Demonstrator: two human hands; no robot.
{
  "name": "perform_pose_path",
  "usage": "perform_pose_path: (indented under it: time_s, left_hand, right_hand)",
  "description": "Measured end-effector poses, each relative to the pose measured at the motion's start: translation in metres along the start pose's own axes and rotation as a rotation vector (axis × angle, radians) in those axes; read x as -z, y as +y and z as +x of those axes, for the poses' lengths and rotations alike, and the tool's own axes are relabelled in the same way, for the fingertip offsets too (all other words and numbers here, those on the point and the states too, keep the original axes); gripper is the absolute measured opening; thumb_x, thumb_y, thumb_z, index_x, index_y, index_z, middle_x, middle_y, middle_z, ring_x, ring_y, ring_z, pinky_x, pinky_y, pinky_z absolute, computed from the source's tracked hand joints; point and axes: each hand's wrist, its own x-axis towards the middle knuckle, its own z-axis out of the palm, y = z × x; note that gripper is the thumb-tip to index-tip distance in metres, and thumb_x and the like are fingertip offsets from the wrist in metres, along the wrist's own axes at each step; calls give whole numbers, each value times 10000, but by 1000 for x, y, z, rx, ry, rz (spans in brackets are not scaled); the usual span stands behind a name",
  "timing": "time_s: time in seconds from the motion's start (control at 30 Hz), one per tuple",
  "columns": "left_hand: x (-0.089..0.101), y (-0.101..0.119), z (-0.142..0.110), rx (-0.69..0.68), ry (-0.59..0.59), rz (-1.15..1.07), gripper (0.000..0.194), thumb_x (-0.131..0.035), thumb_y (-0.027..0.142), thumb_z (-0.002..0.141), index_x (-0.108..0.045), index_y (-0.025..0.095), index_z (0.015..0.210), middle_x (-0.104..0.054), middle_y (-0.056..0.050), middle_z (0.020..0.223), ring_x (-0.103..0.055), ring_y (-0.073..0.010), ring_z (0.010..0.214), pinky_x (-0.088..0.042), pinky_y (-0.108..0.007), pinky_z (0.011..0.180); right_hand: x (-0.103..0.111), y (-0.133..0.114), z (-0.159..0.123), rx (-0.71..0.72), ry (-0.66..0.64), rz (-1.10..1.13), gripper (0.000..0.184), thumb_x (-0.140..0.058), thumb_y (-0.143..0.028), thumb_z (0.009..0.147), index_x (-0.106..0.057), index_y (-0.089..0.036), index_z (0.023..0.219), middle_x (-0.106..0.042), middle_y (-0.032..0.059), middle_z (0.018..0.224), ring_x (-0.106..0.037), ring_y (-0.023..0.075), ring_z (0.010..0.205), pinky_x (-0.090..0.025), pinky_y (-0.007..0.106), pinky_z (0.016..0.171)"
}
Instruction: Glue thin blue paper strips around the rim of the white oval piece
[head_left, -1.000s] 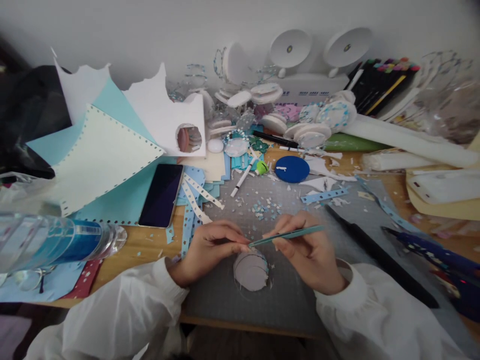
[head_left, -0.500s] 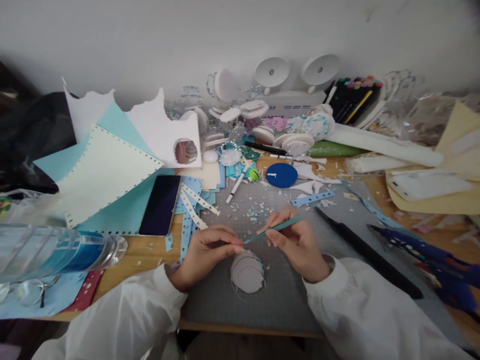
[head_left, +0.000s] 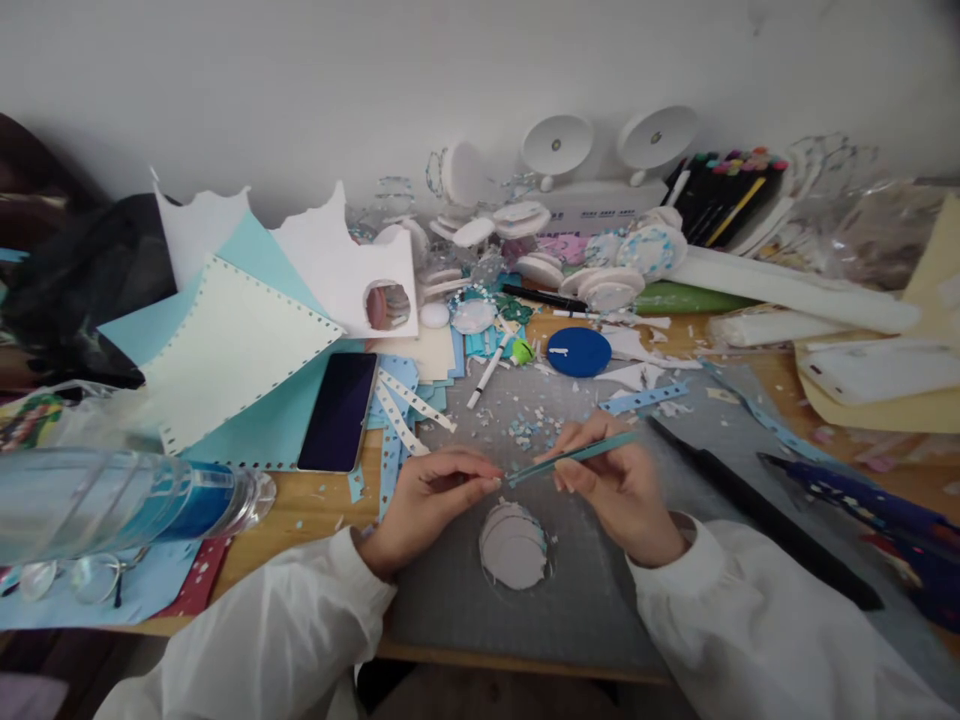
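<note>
Teal tweezers [head_left: 577,458] lie slantwise in my right hand [head_left: 619,485], pinched between thumb and fingers. Their tips point left, close to the fingertips of my left hand [head_left: 435,495]. That hand is closed in a pinch of thumb and forefinger; whatever is between them is too small to make out. Just below the hands, a round greyish-white paper disc [head_left: 514,548] with a layered, ragged edge rests on the grey cutting mat [head_left: 450,620], apart from both hands. Tiny blue and white paper bits [head_left: 529,428] are scattered behind the tweezers.
Left stand a phone [head_left: 339,412], a water bottle [head_left: 112,505] on its side and glasses [head_left: 94,578]. A blue oval disc [head_left: 579,352] lies beyond my hands. On the right are a long black tool [head_left: 765,510] and a blue glue gun [head_left: 862,510]. White discs [head_left: 517,220] crowd the back.
The whole view has shifted, so things appear farther right. The tweezers' two arms now show slightly apart, and both hands sit a little farther above the paper disc.
</note>
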Motion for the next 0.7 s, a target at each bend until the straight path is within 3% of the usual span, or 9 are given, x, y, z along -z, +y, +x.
perform_pose_path:
  time_s: [0.4, 0.7]
  left_hand:
    - [1, -1, -1, 172, -34, -170, 82, -725, 130, 753, -768, 192, 785, -722, -29, 824, -640, -99, 782, -488, -165, 729]
    - [1, -1, -1, 142, -104, -150, 175, -694, 87, 772, -775, 223, 847, -721, -27, 862, -647, -101, 811, -497, -168, 741]
  right_hand:
    - [0, -7, -9, -5, 53, -17, 97, -620, -162, 868, -557, -235, 873, -648, 15, 804, -585, 121, 635, -506, 235, 561]
    - [-5, -14, -7, 118, 29, -152, 184, -605, -65, 829, -586, -238, 890, -609, -3, 790, -673, 157, 763, -580, 263, 651]
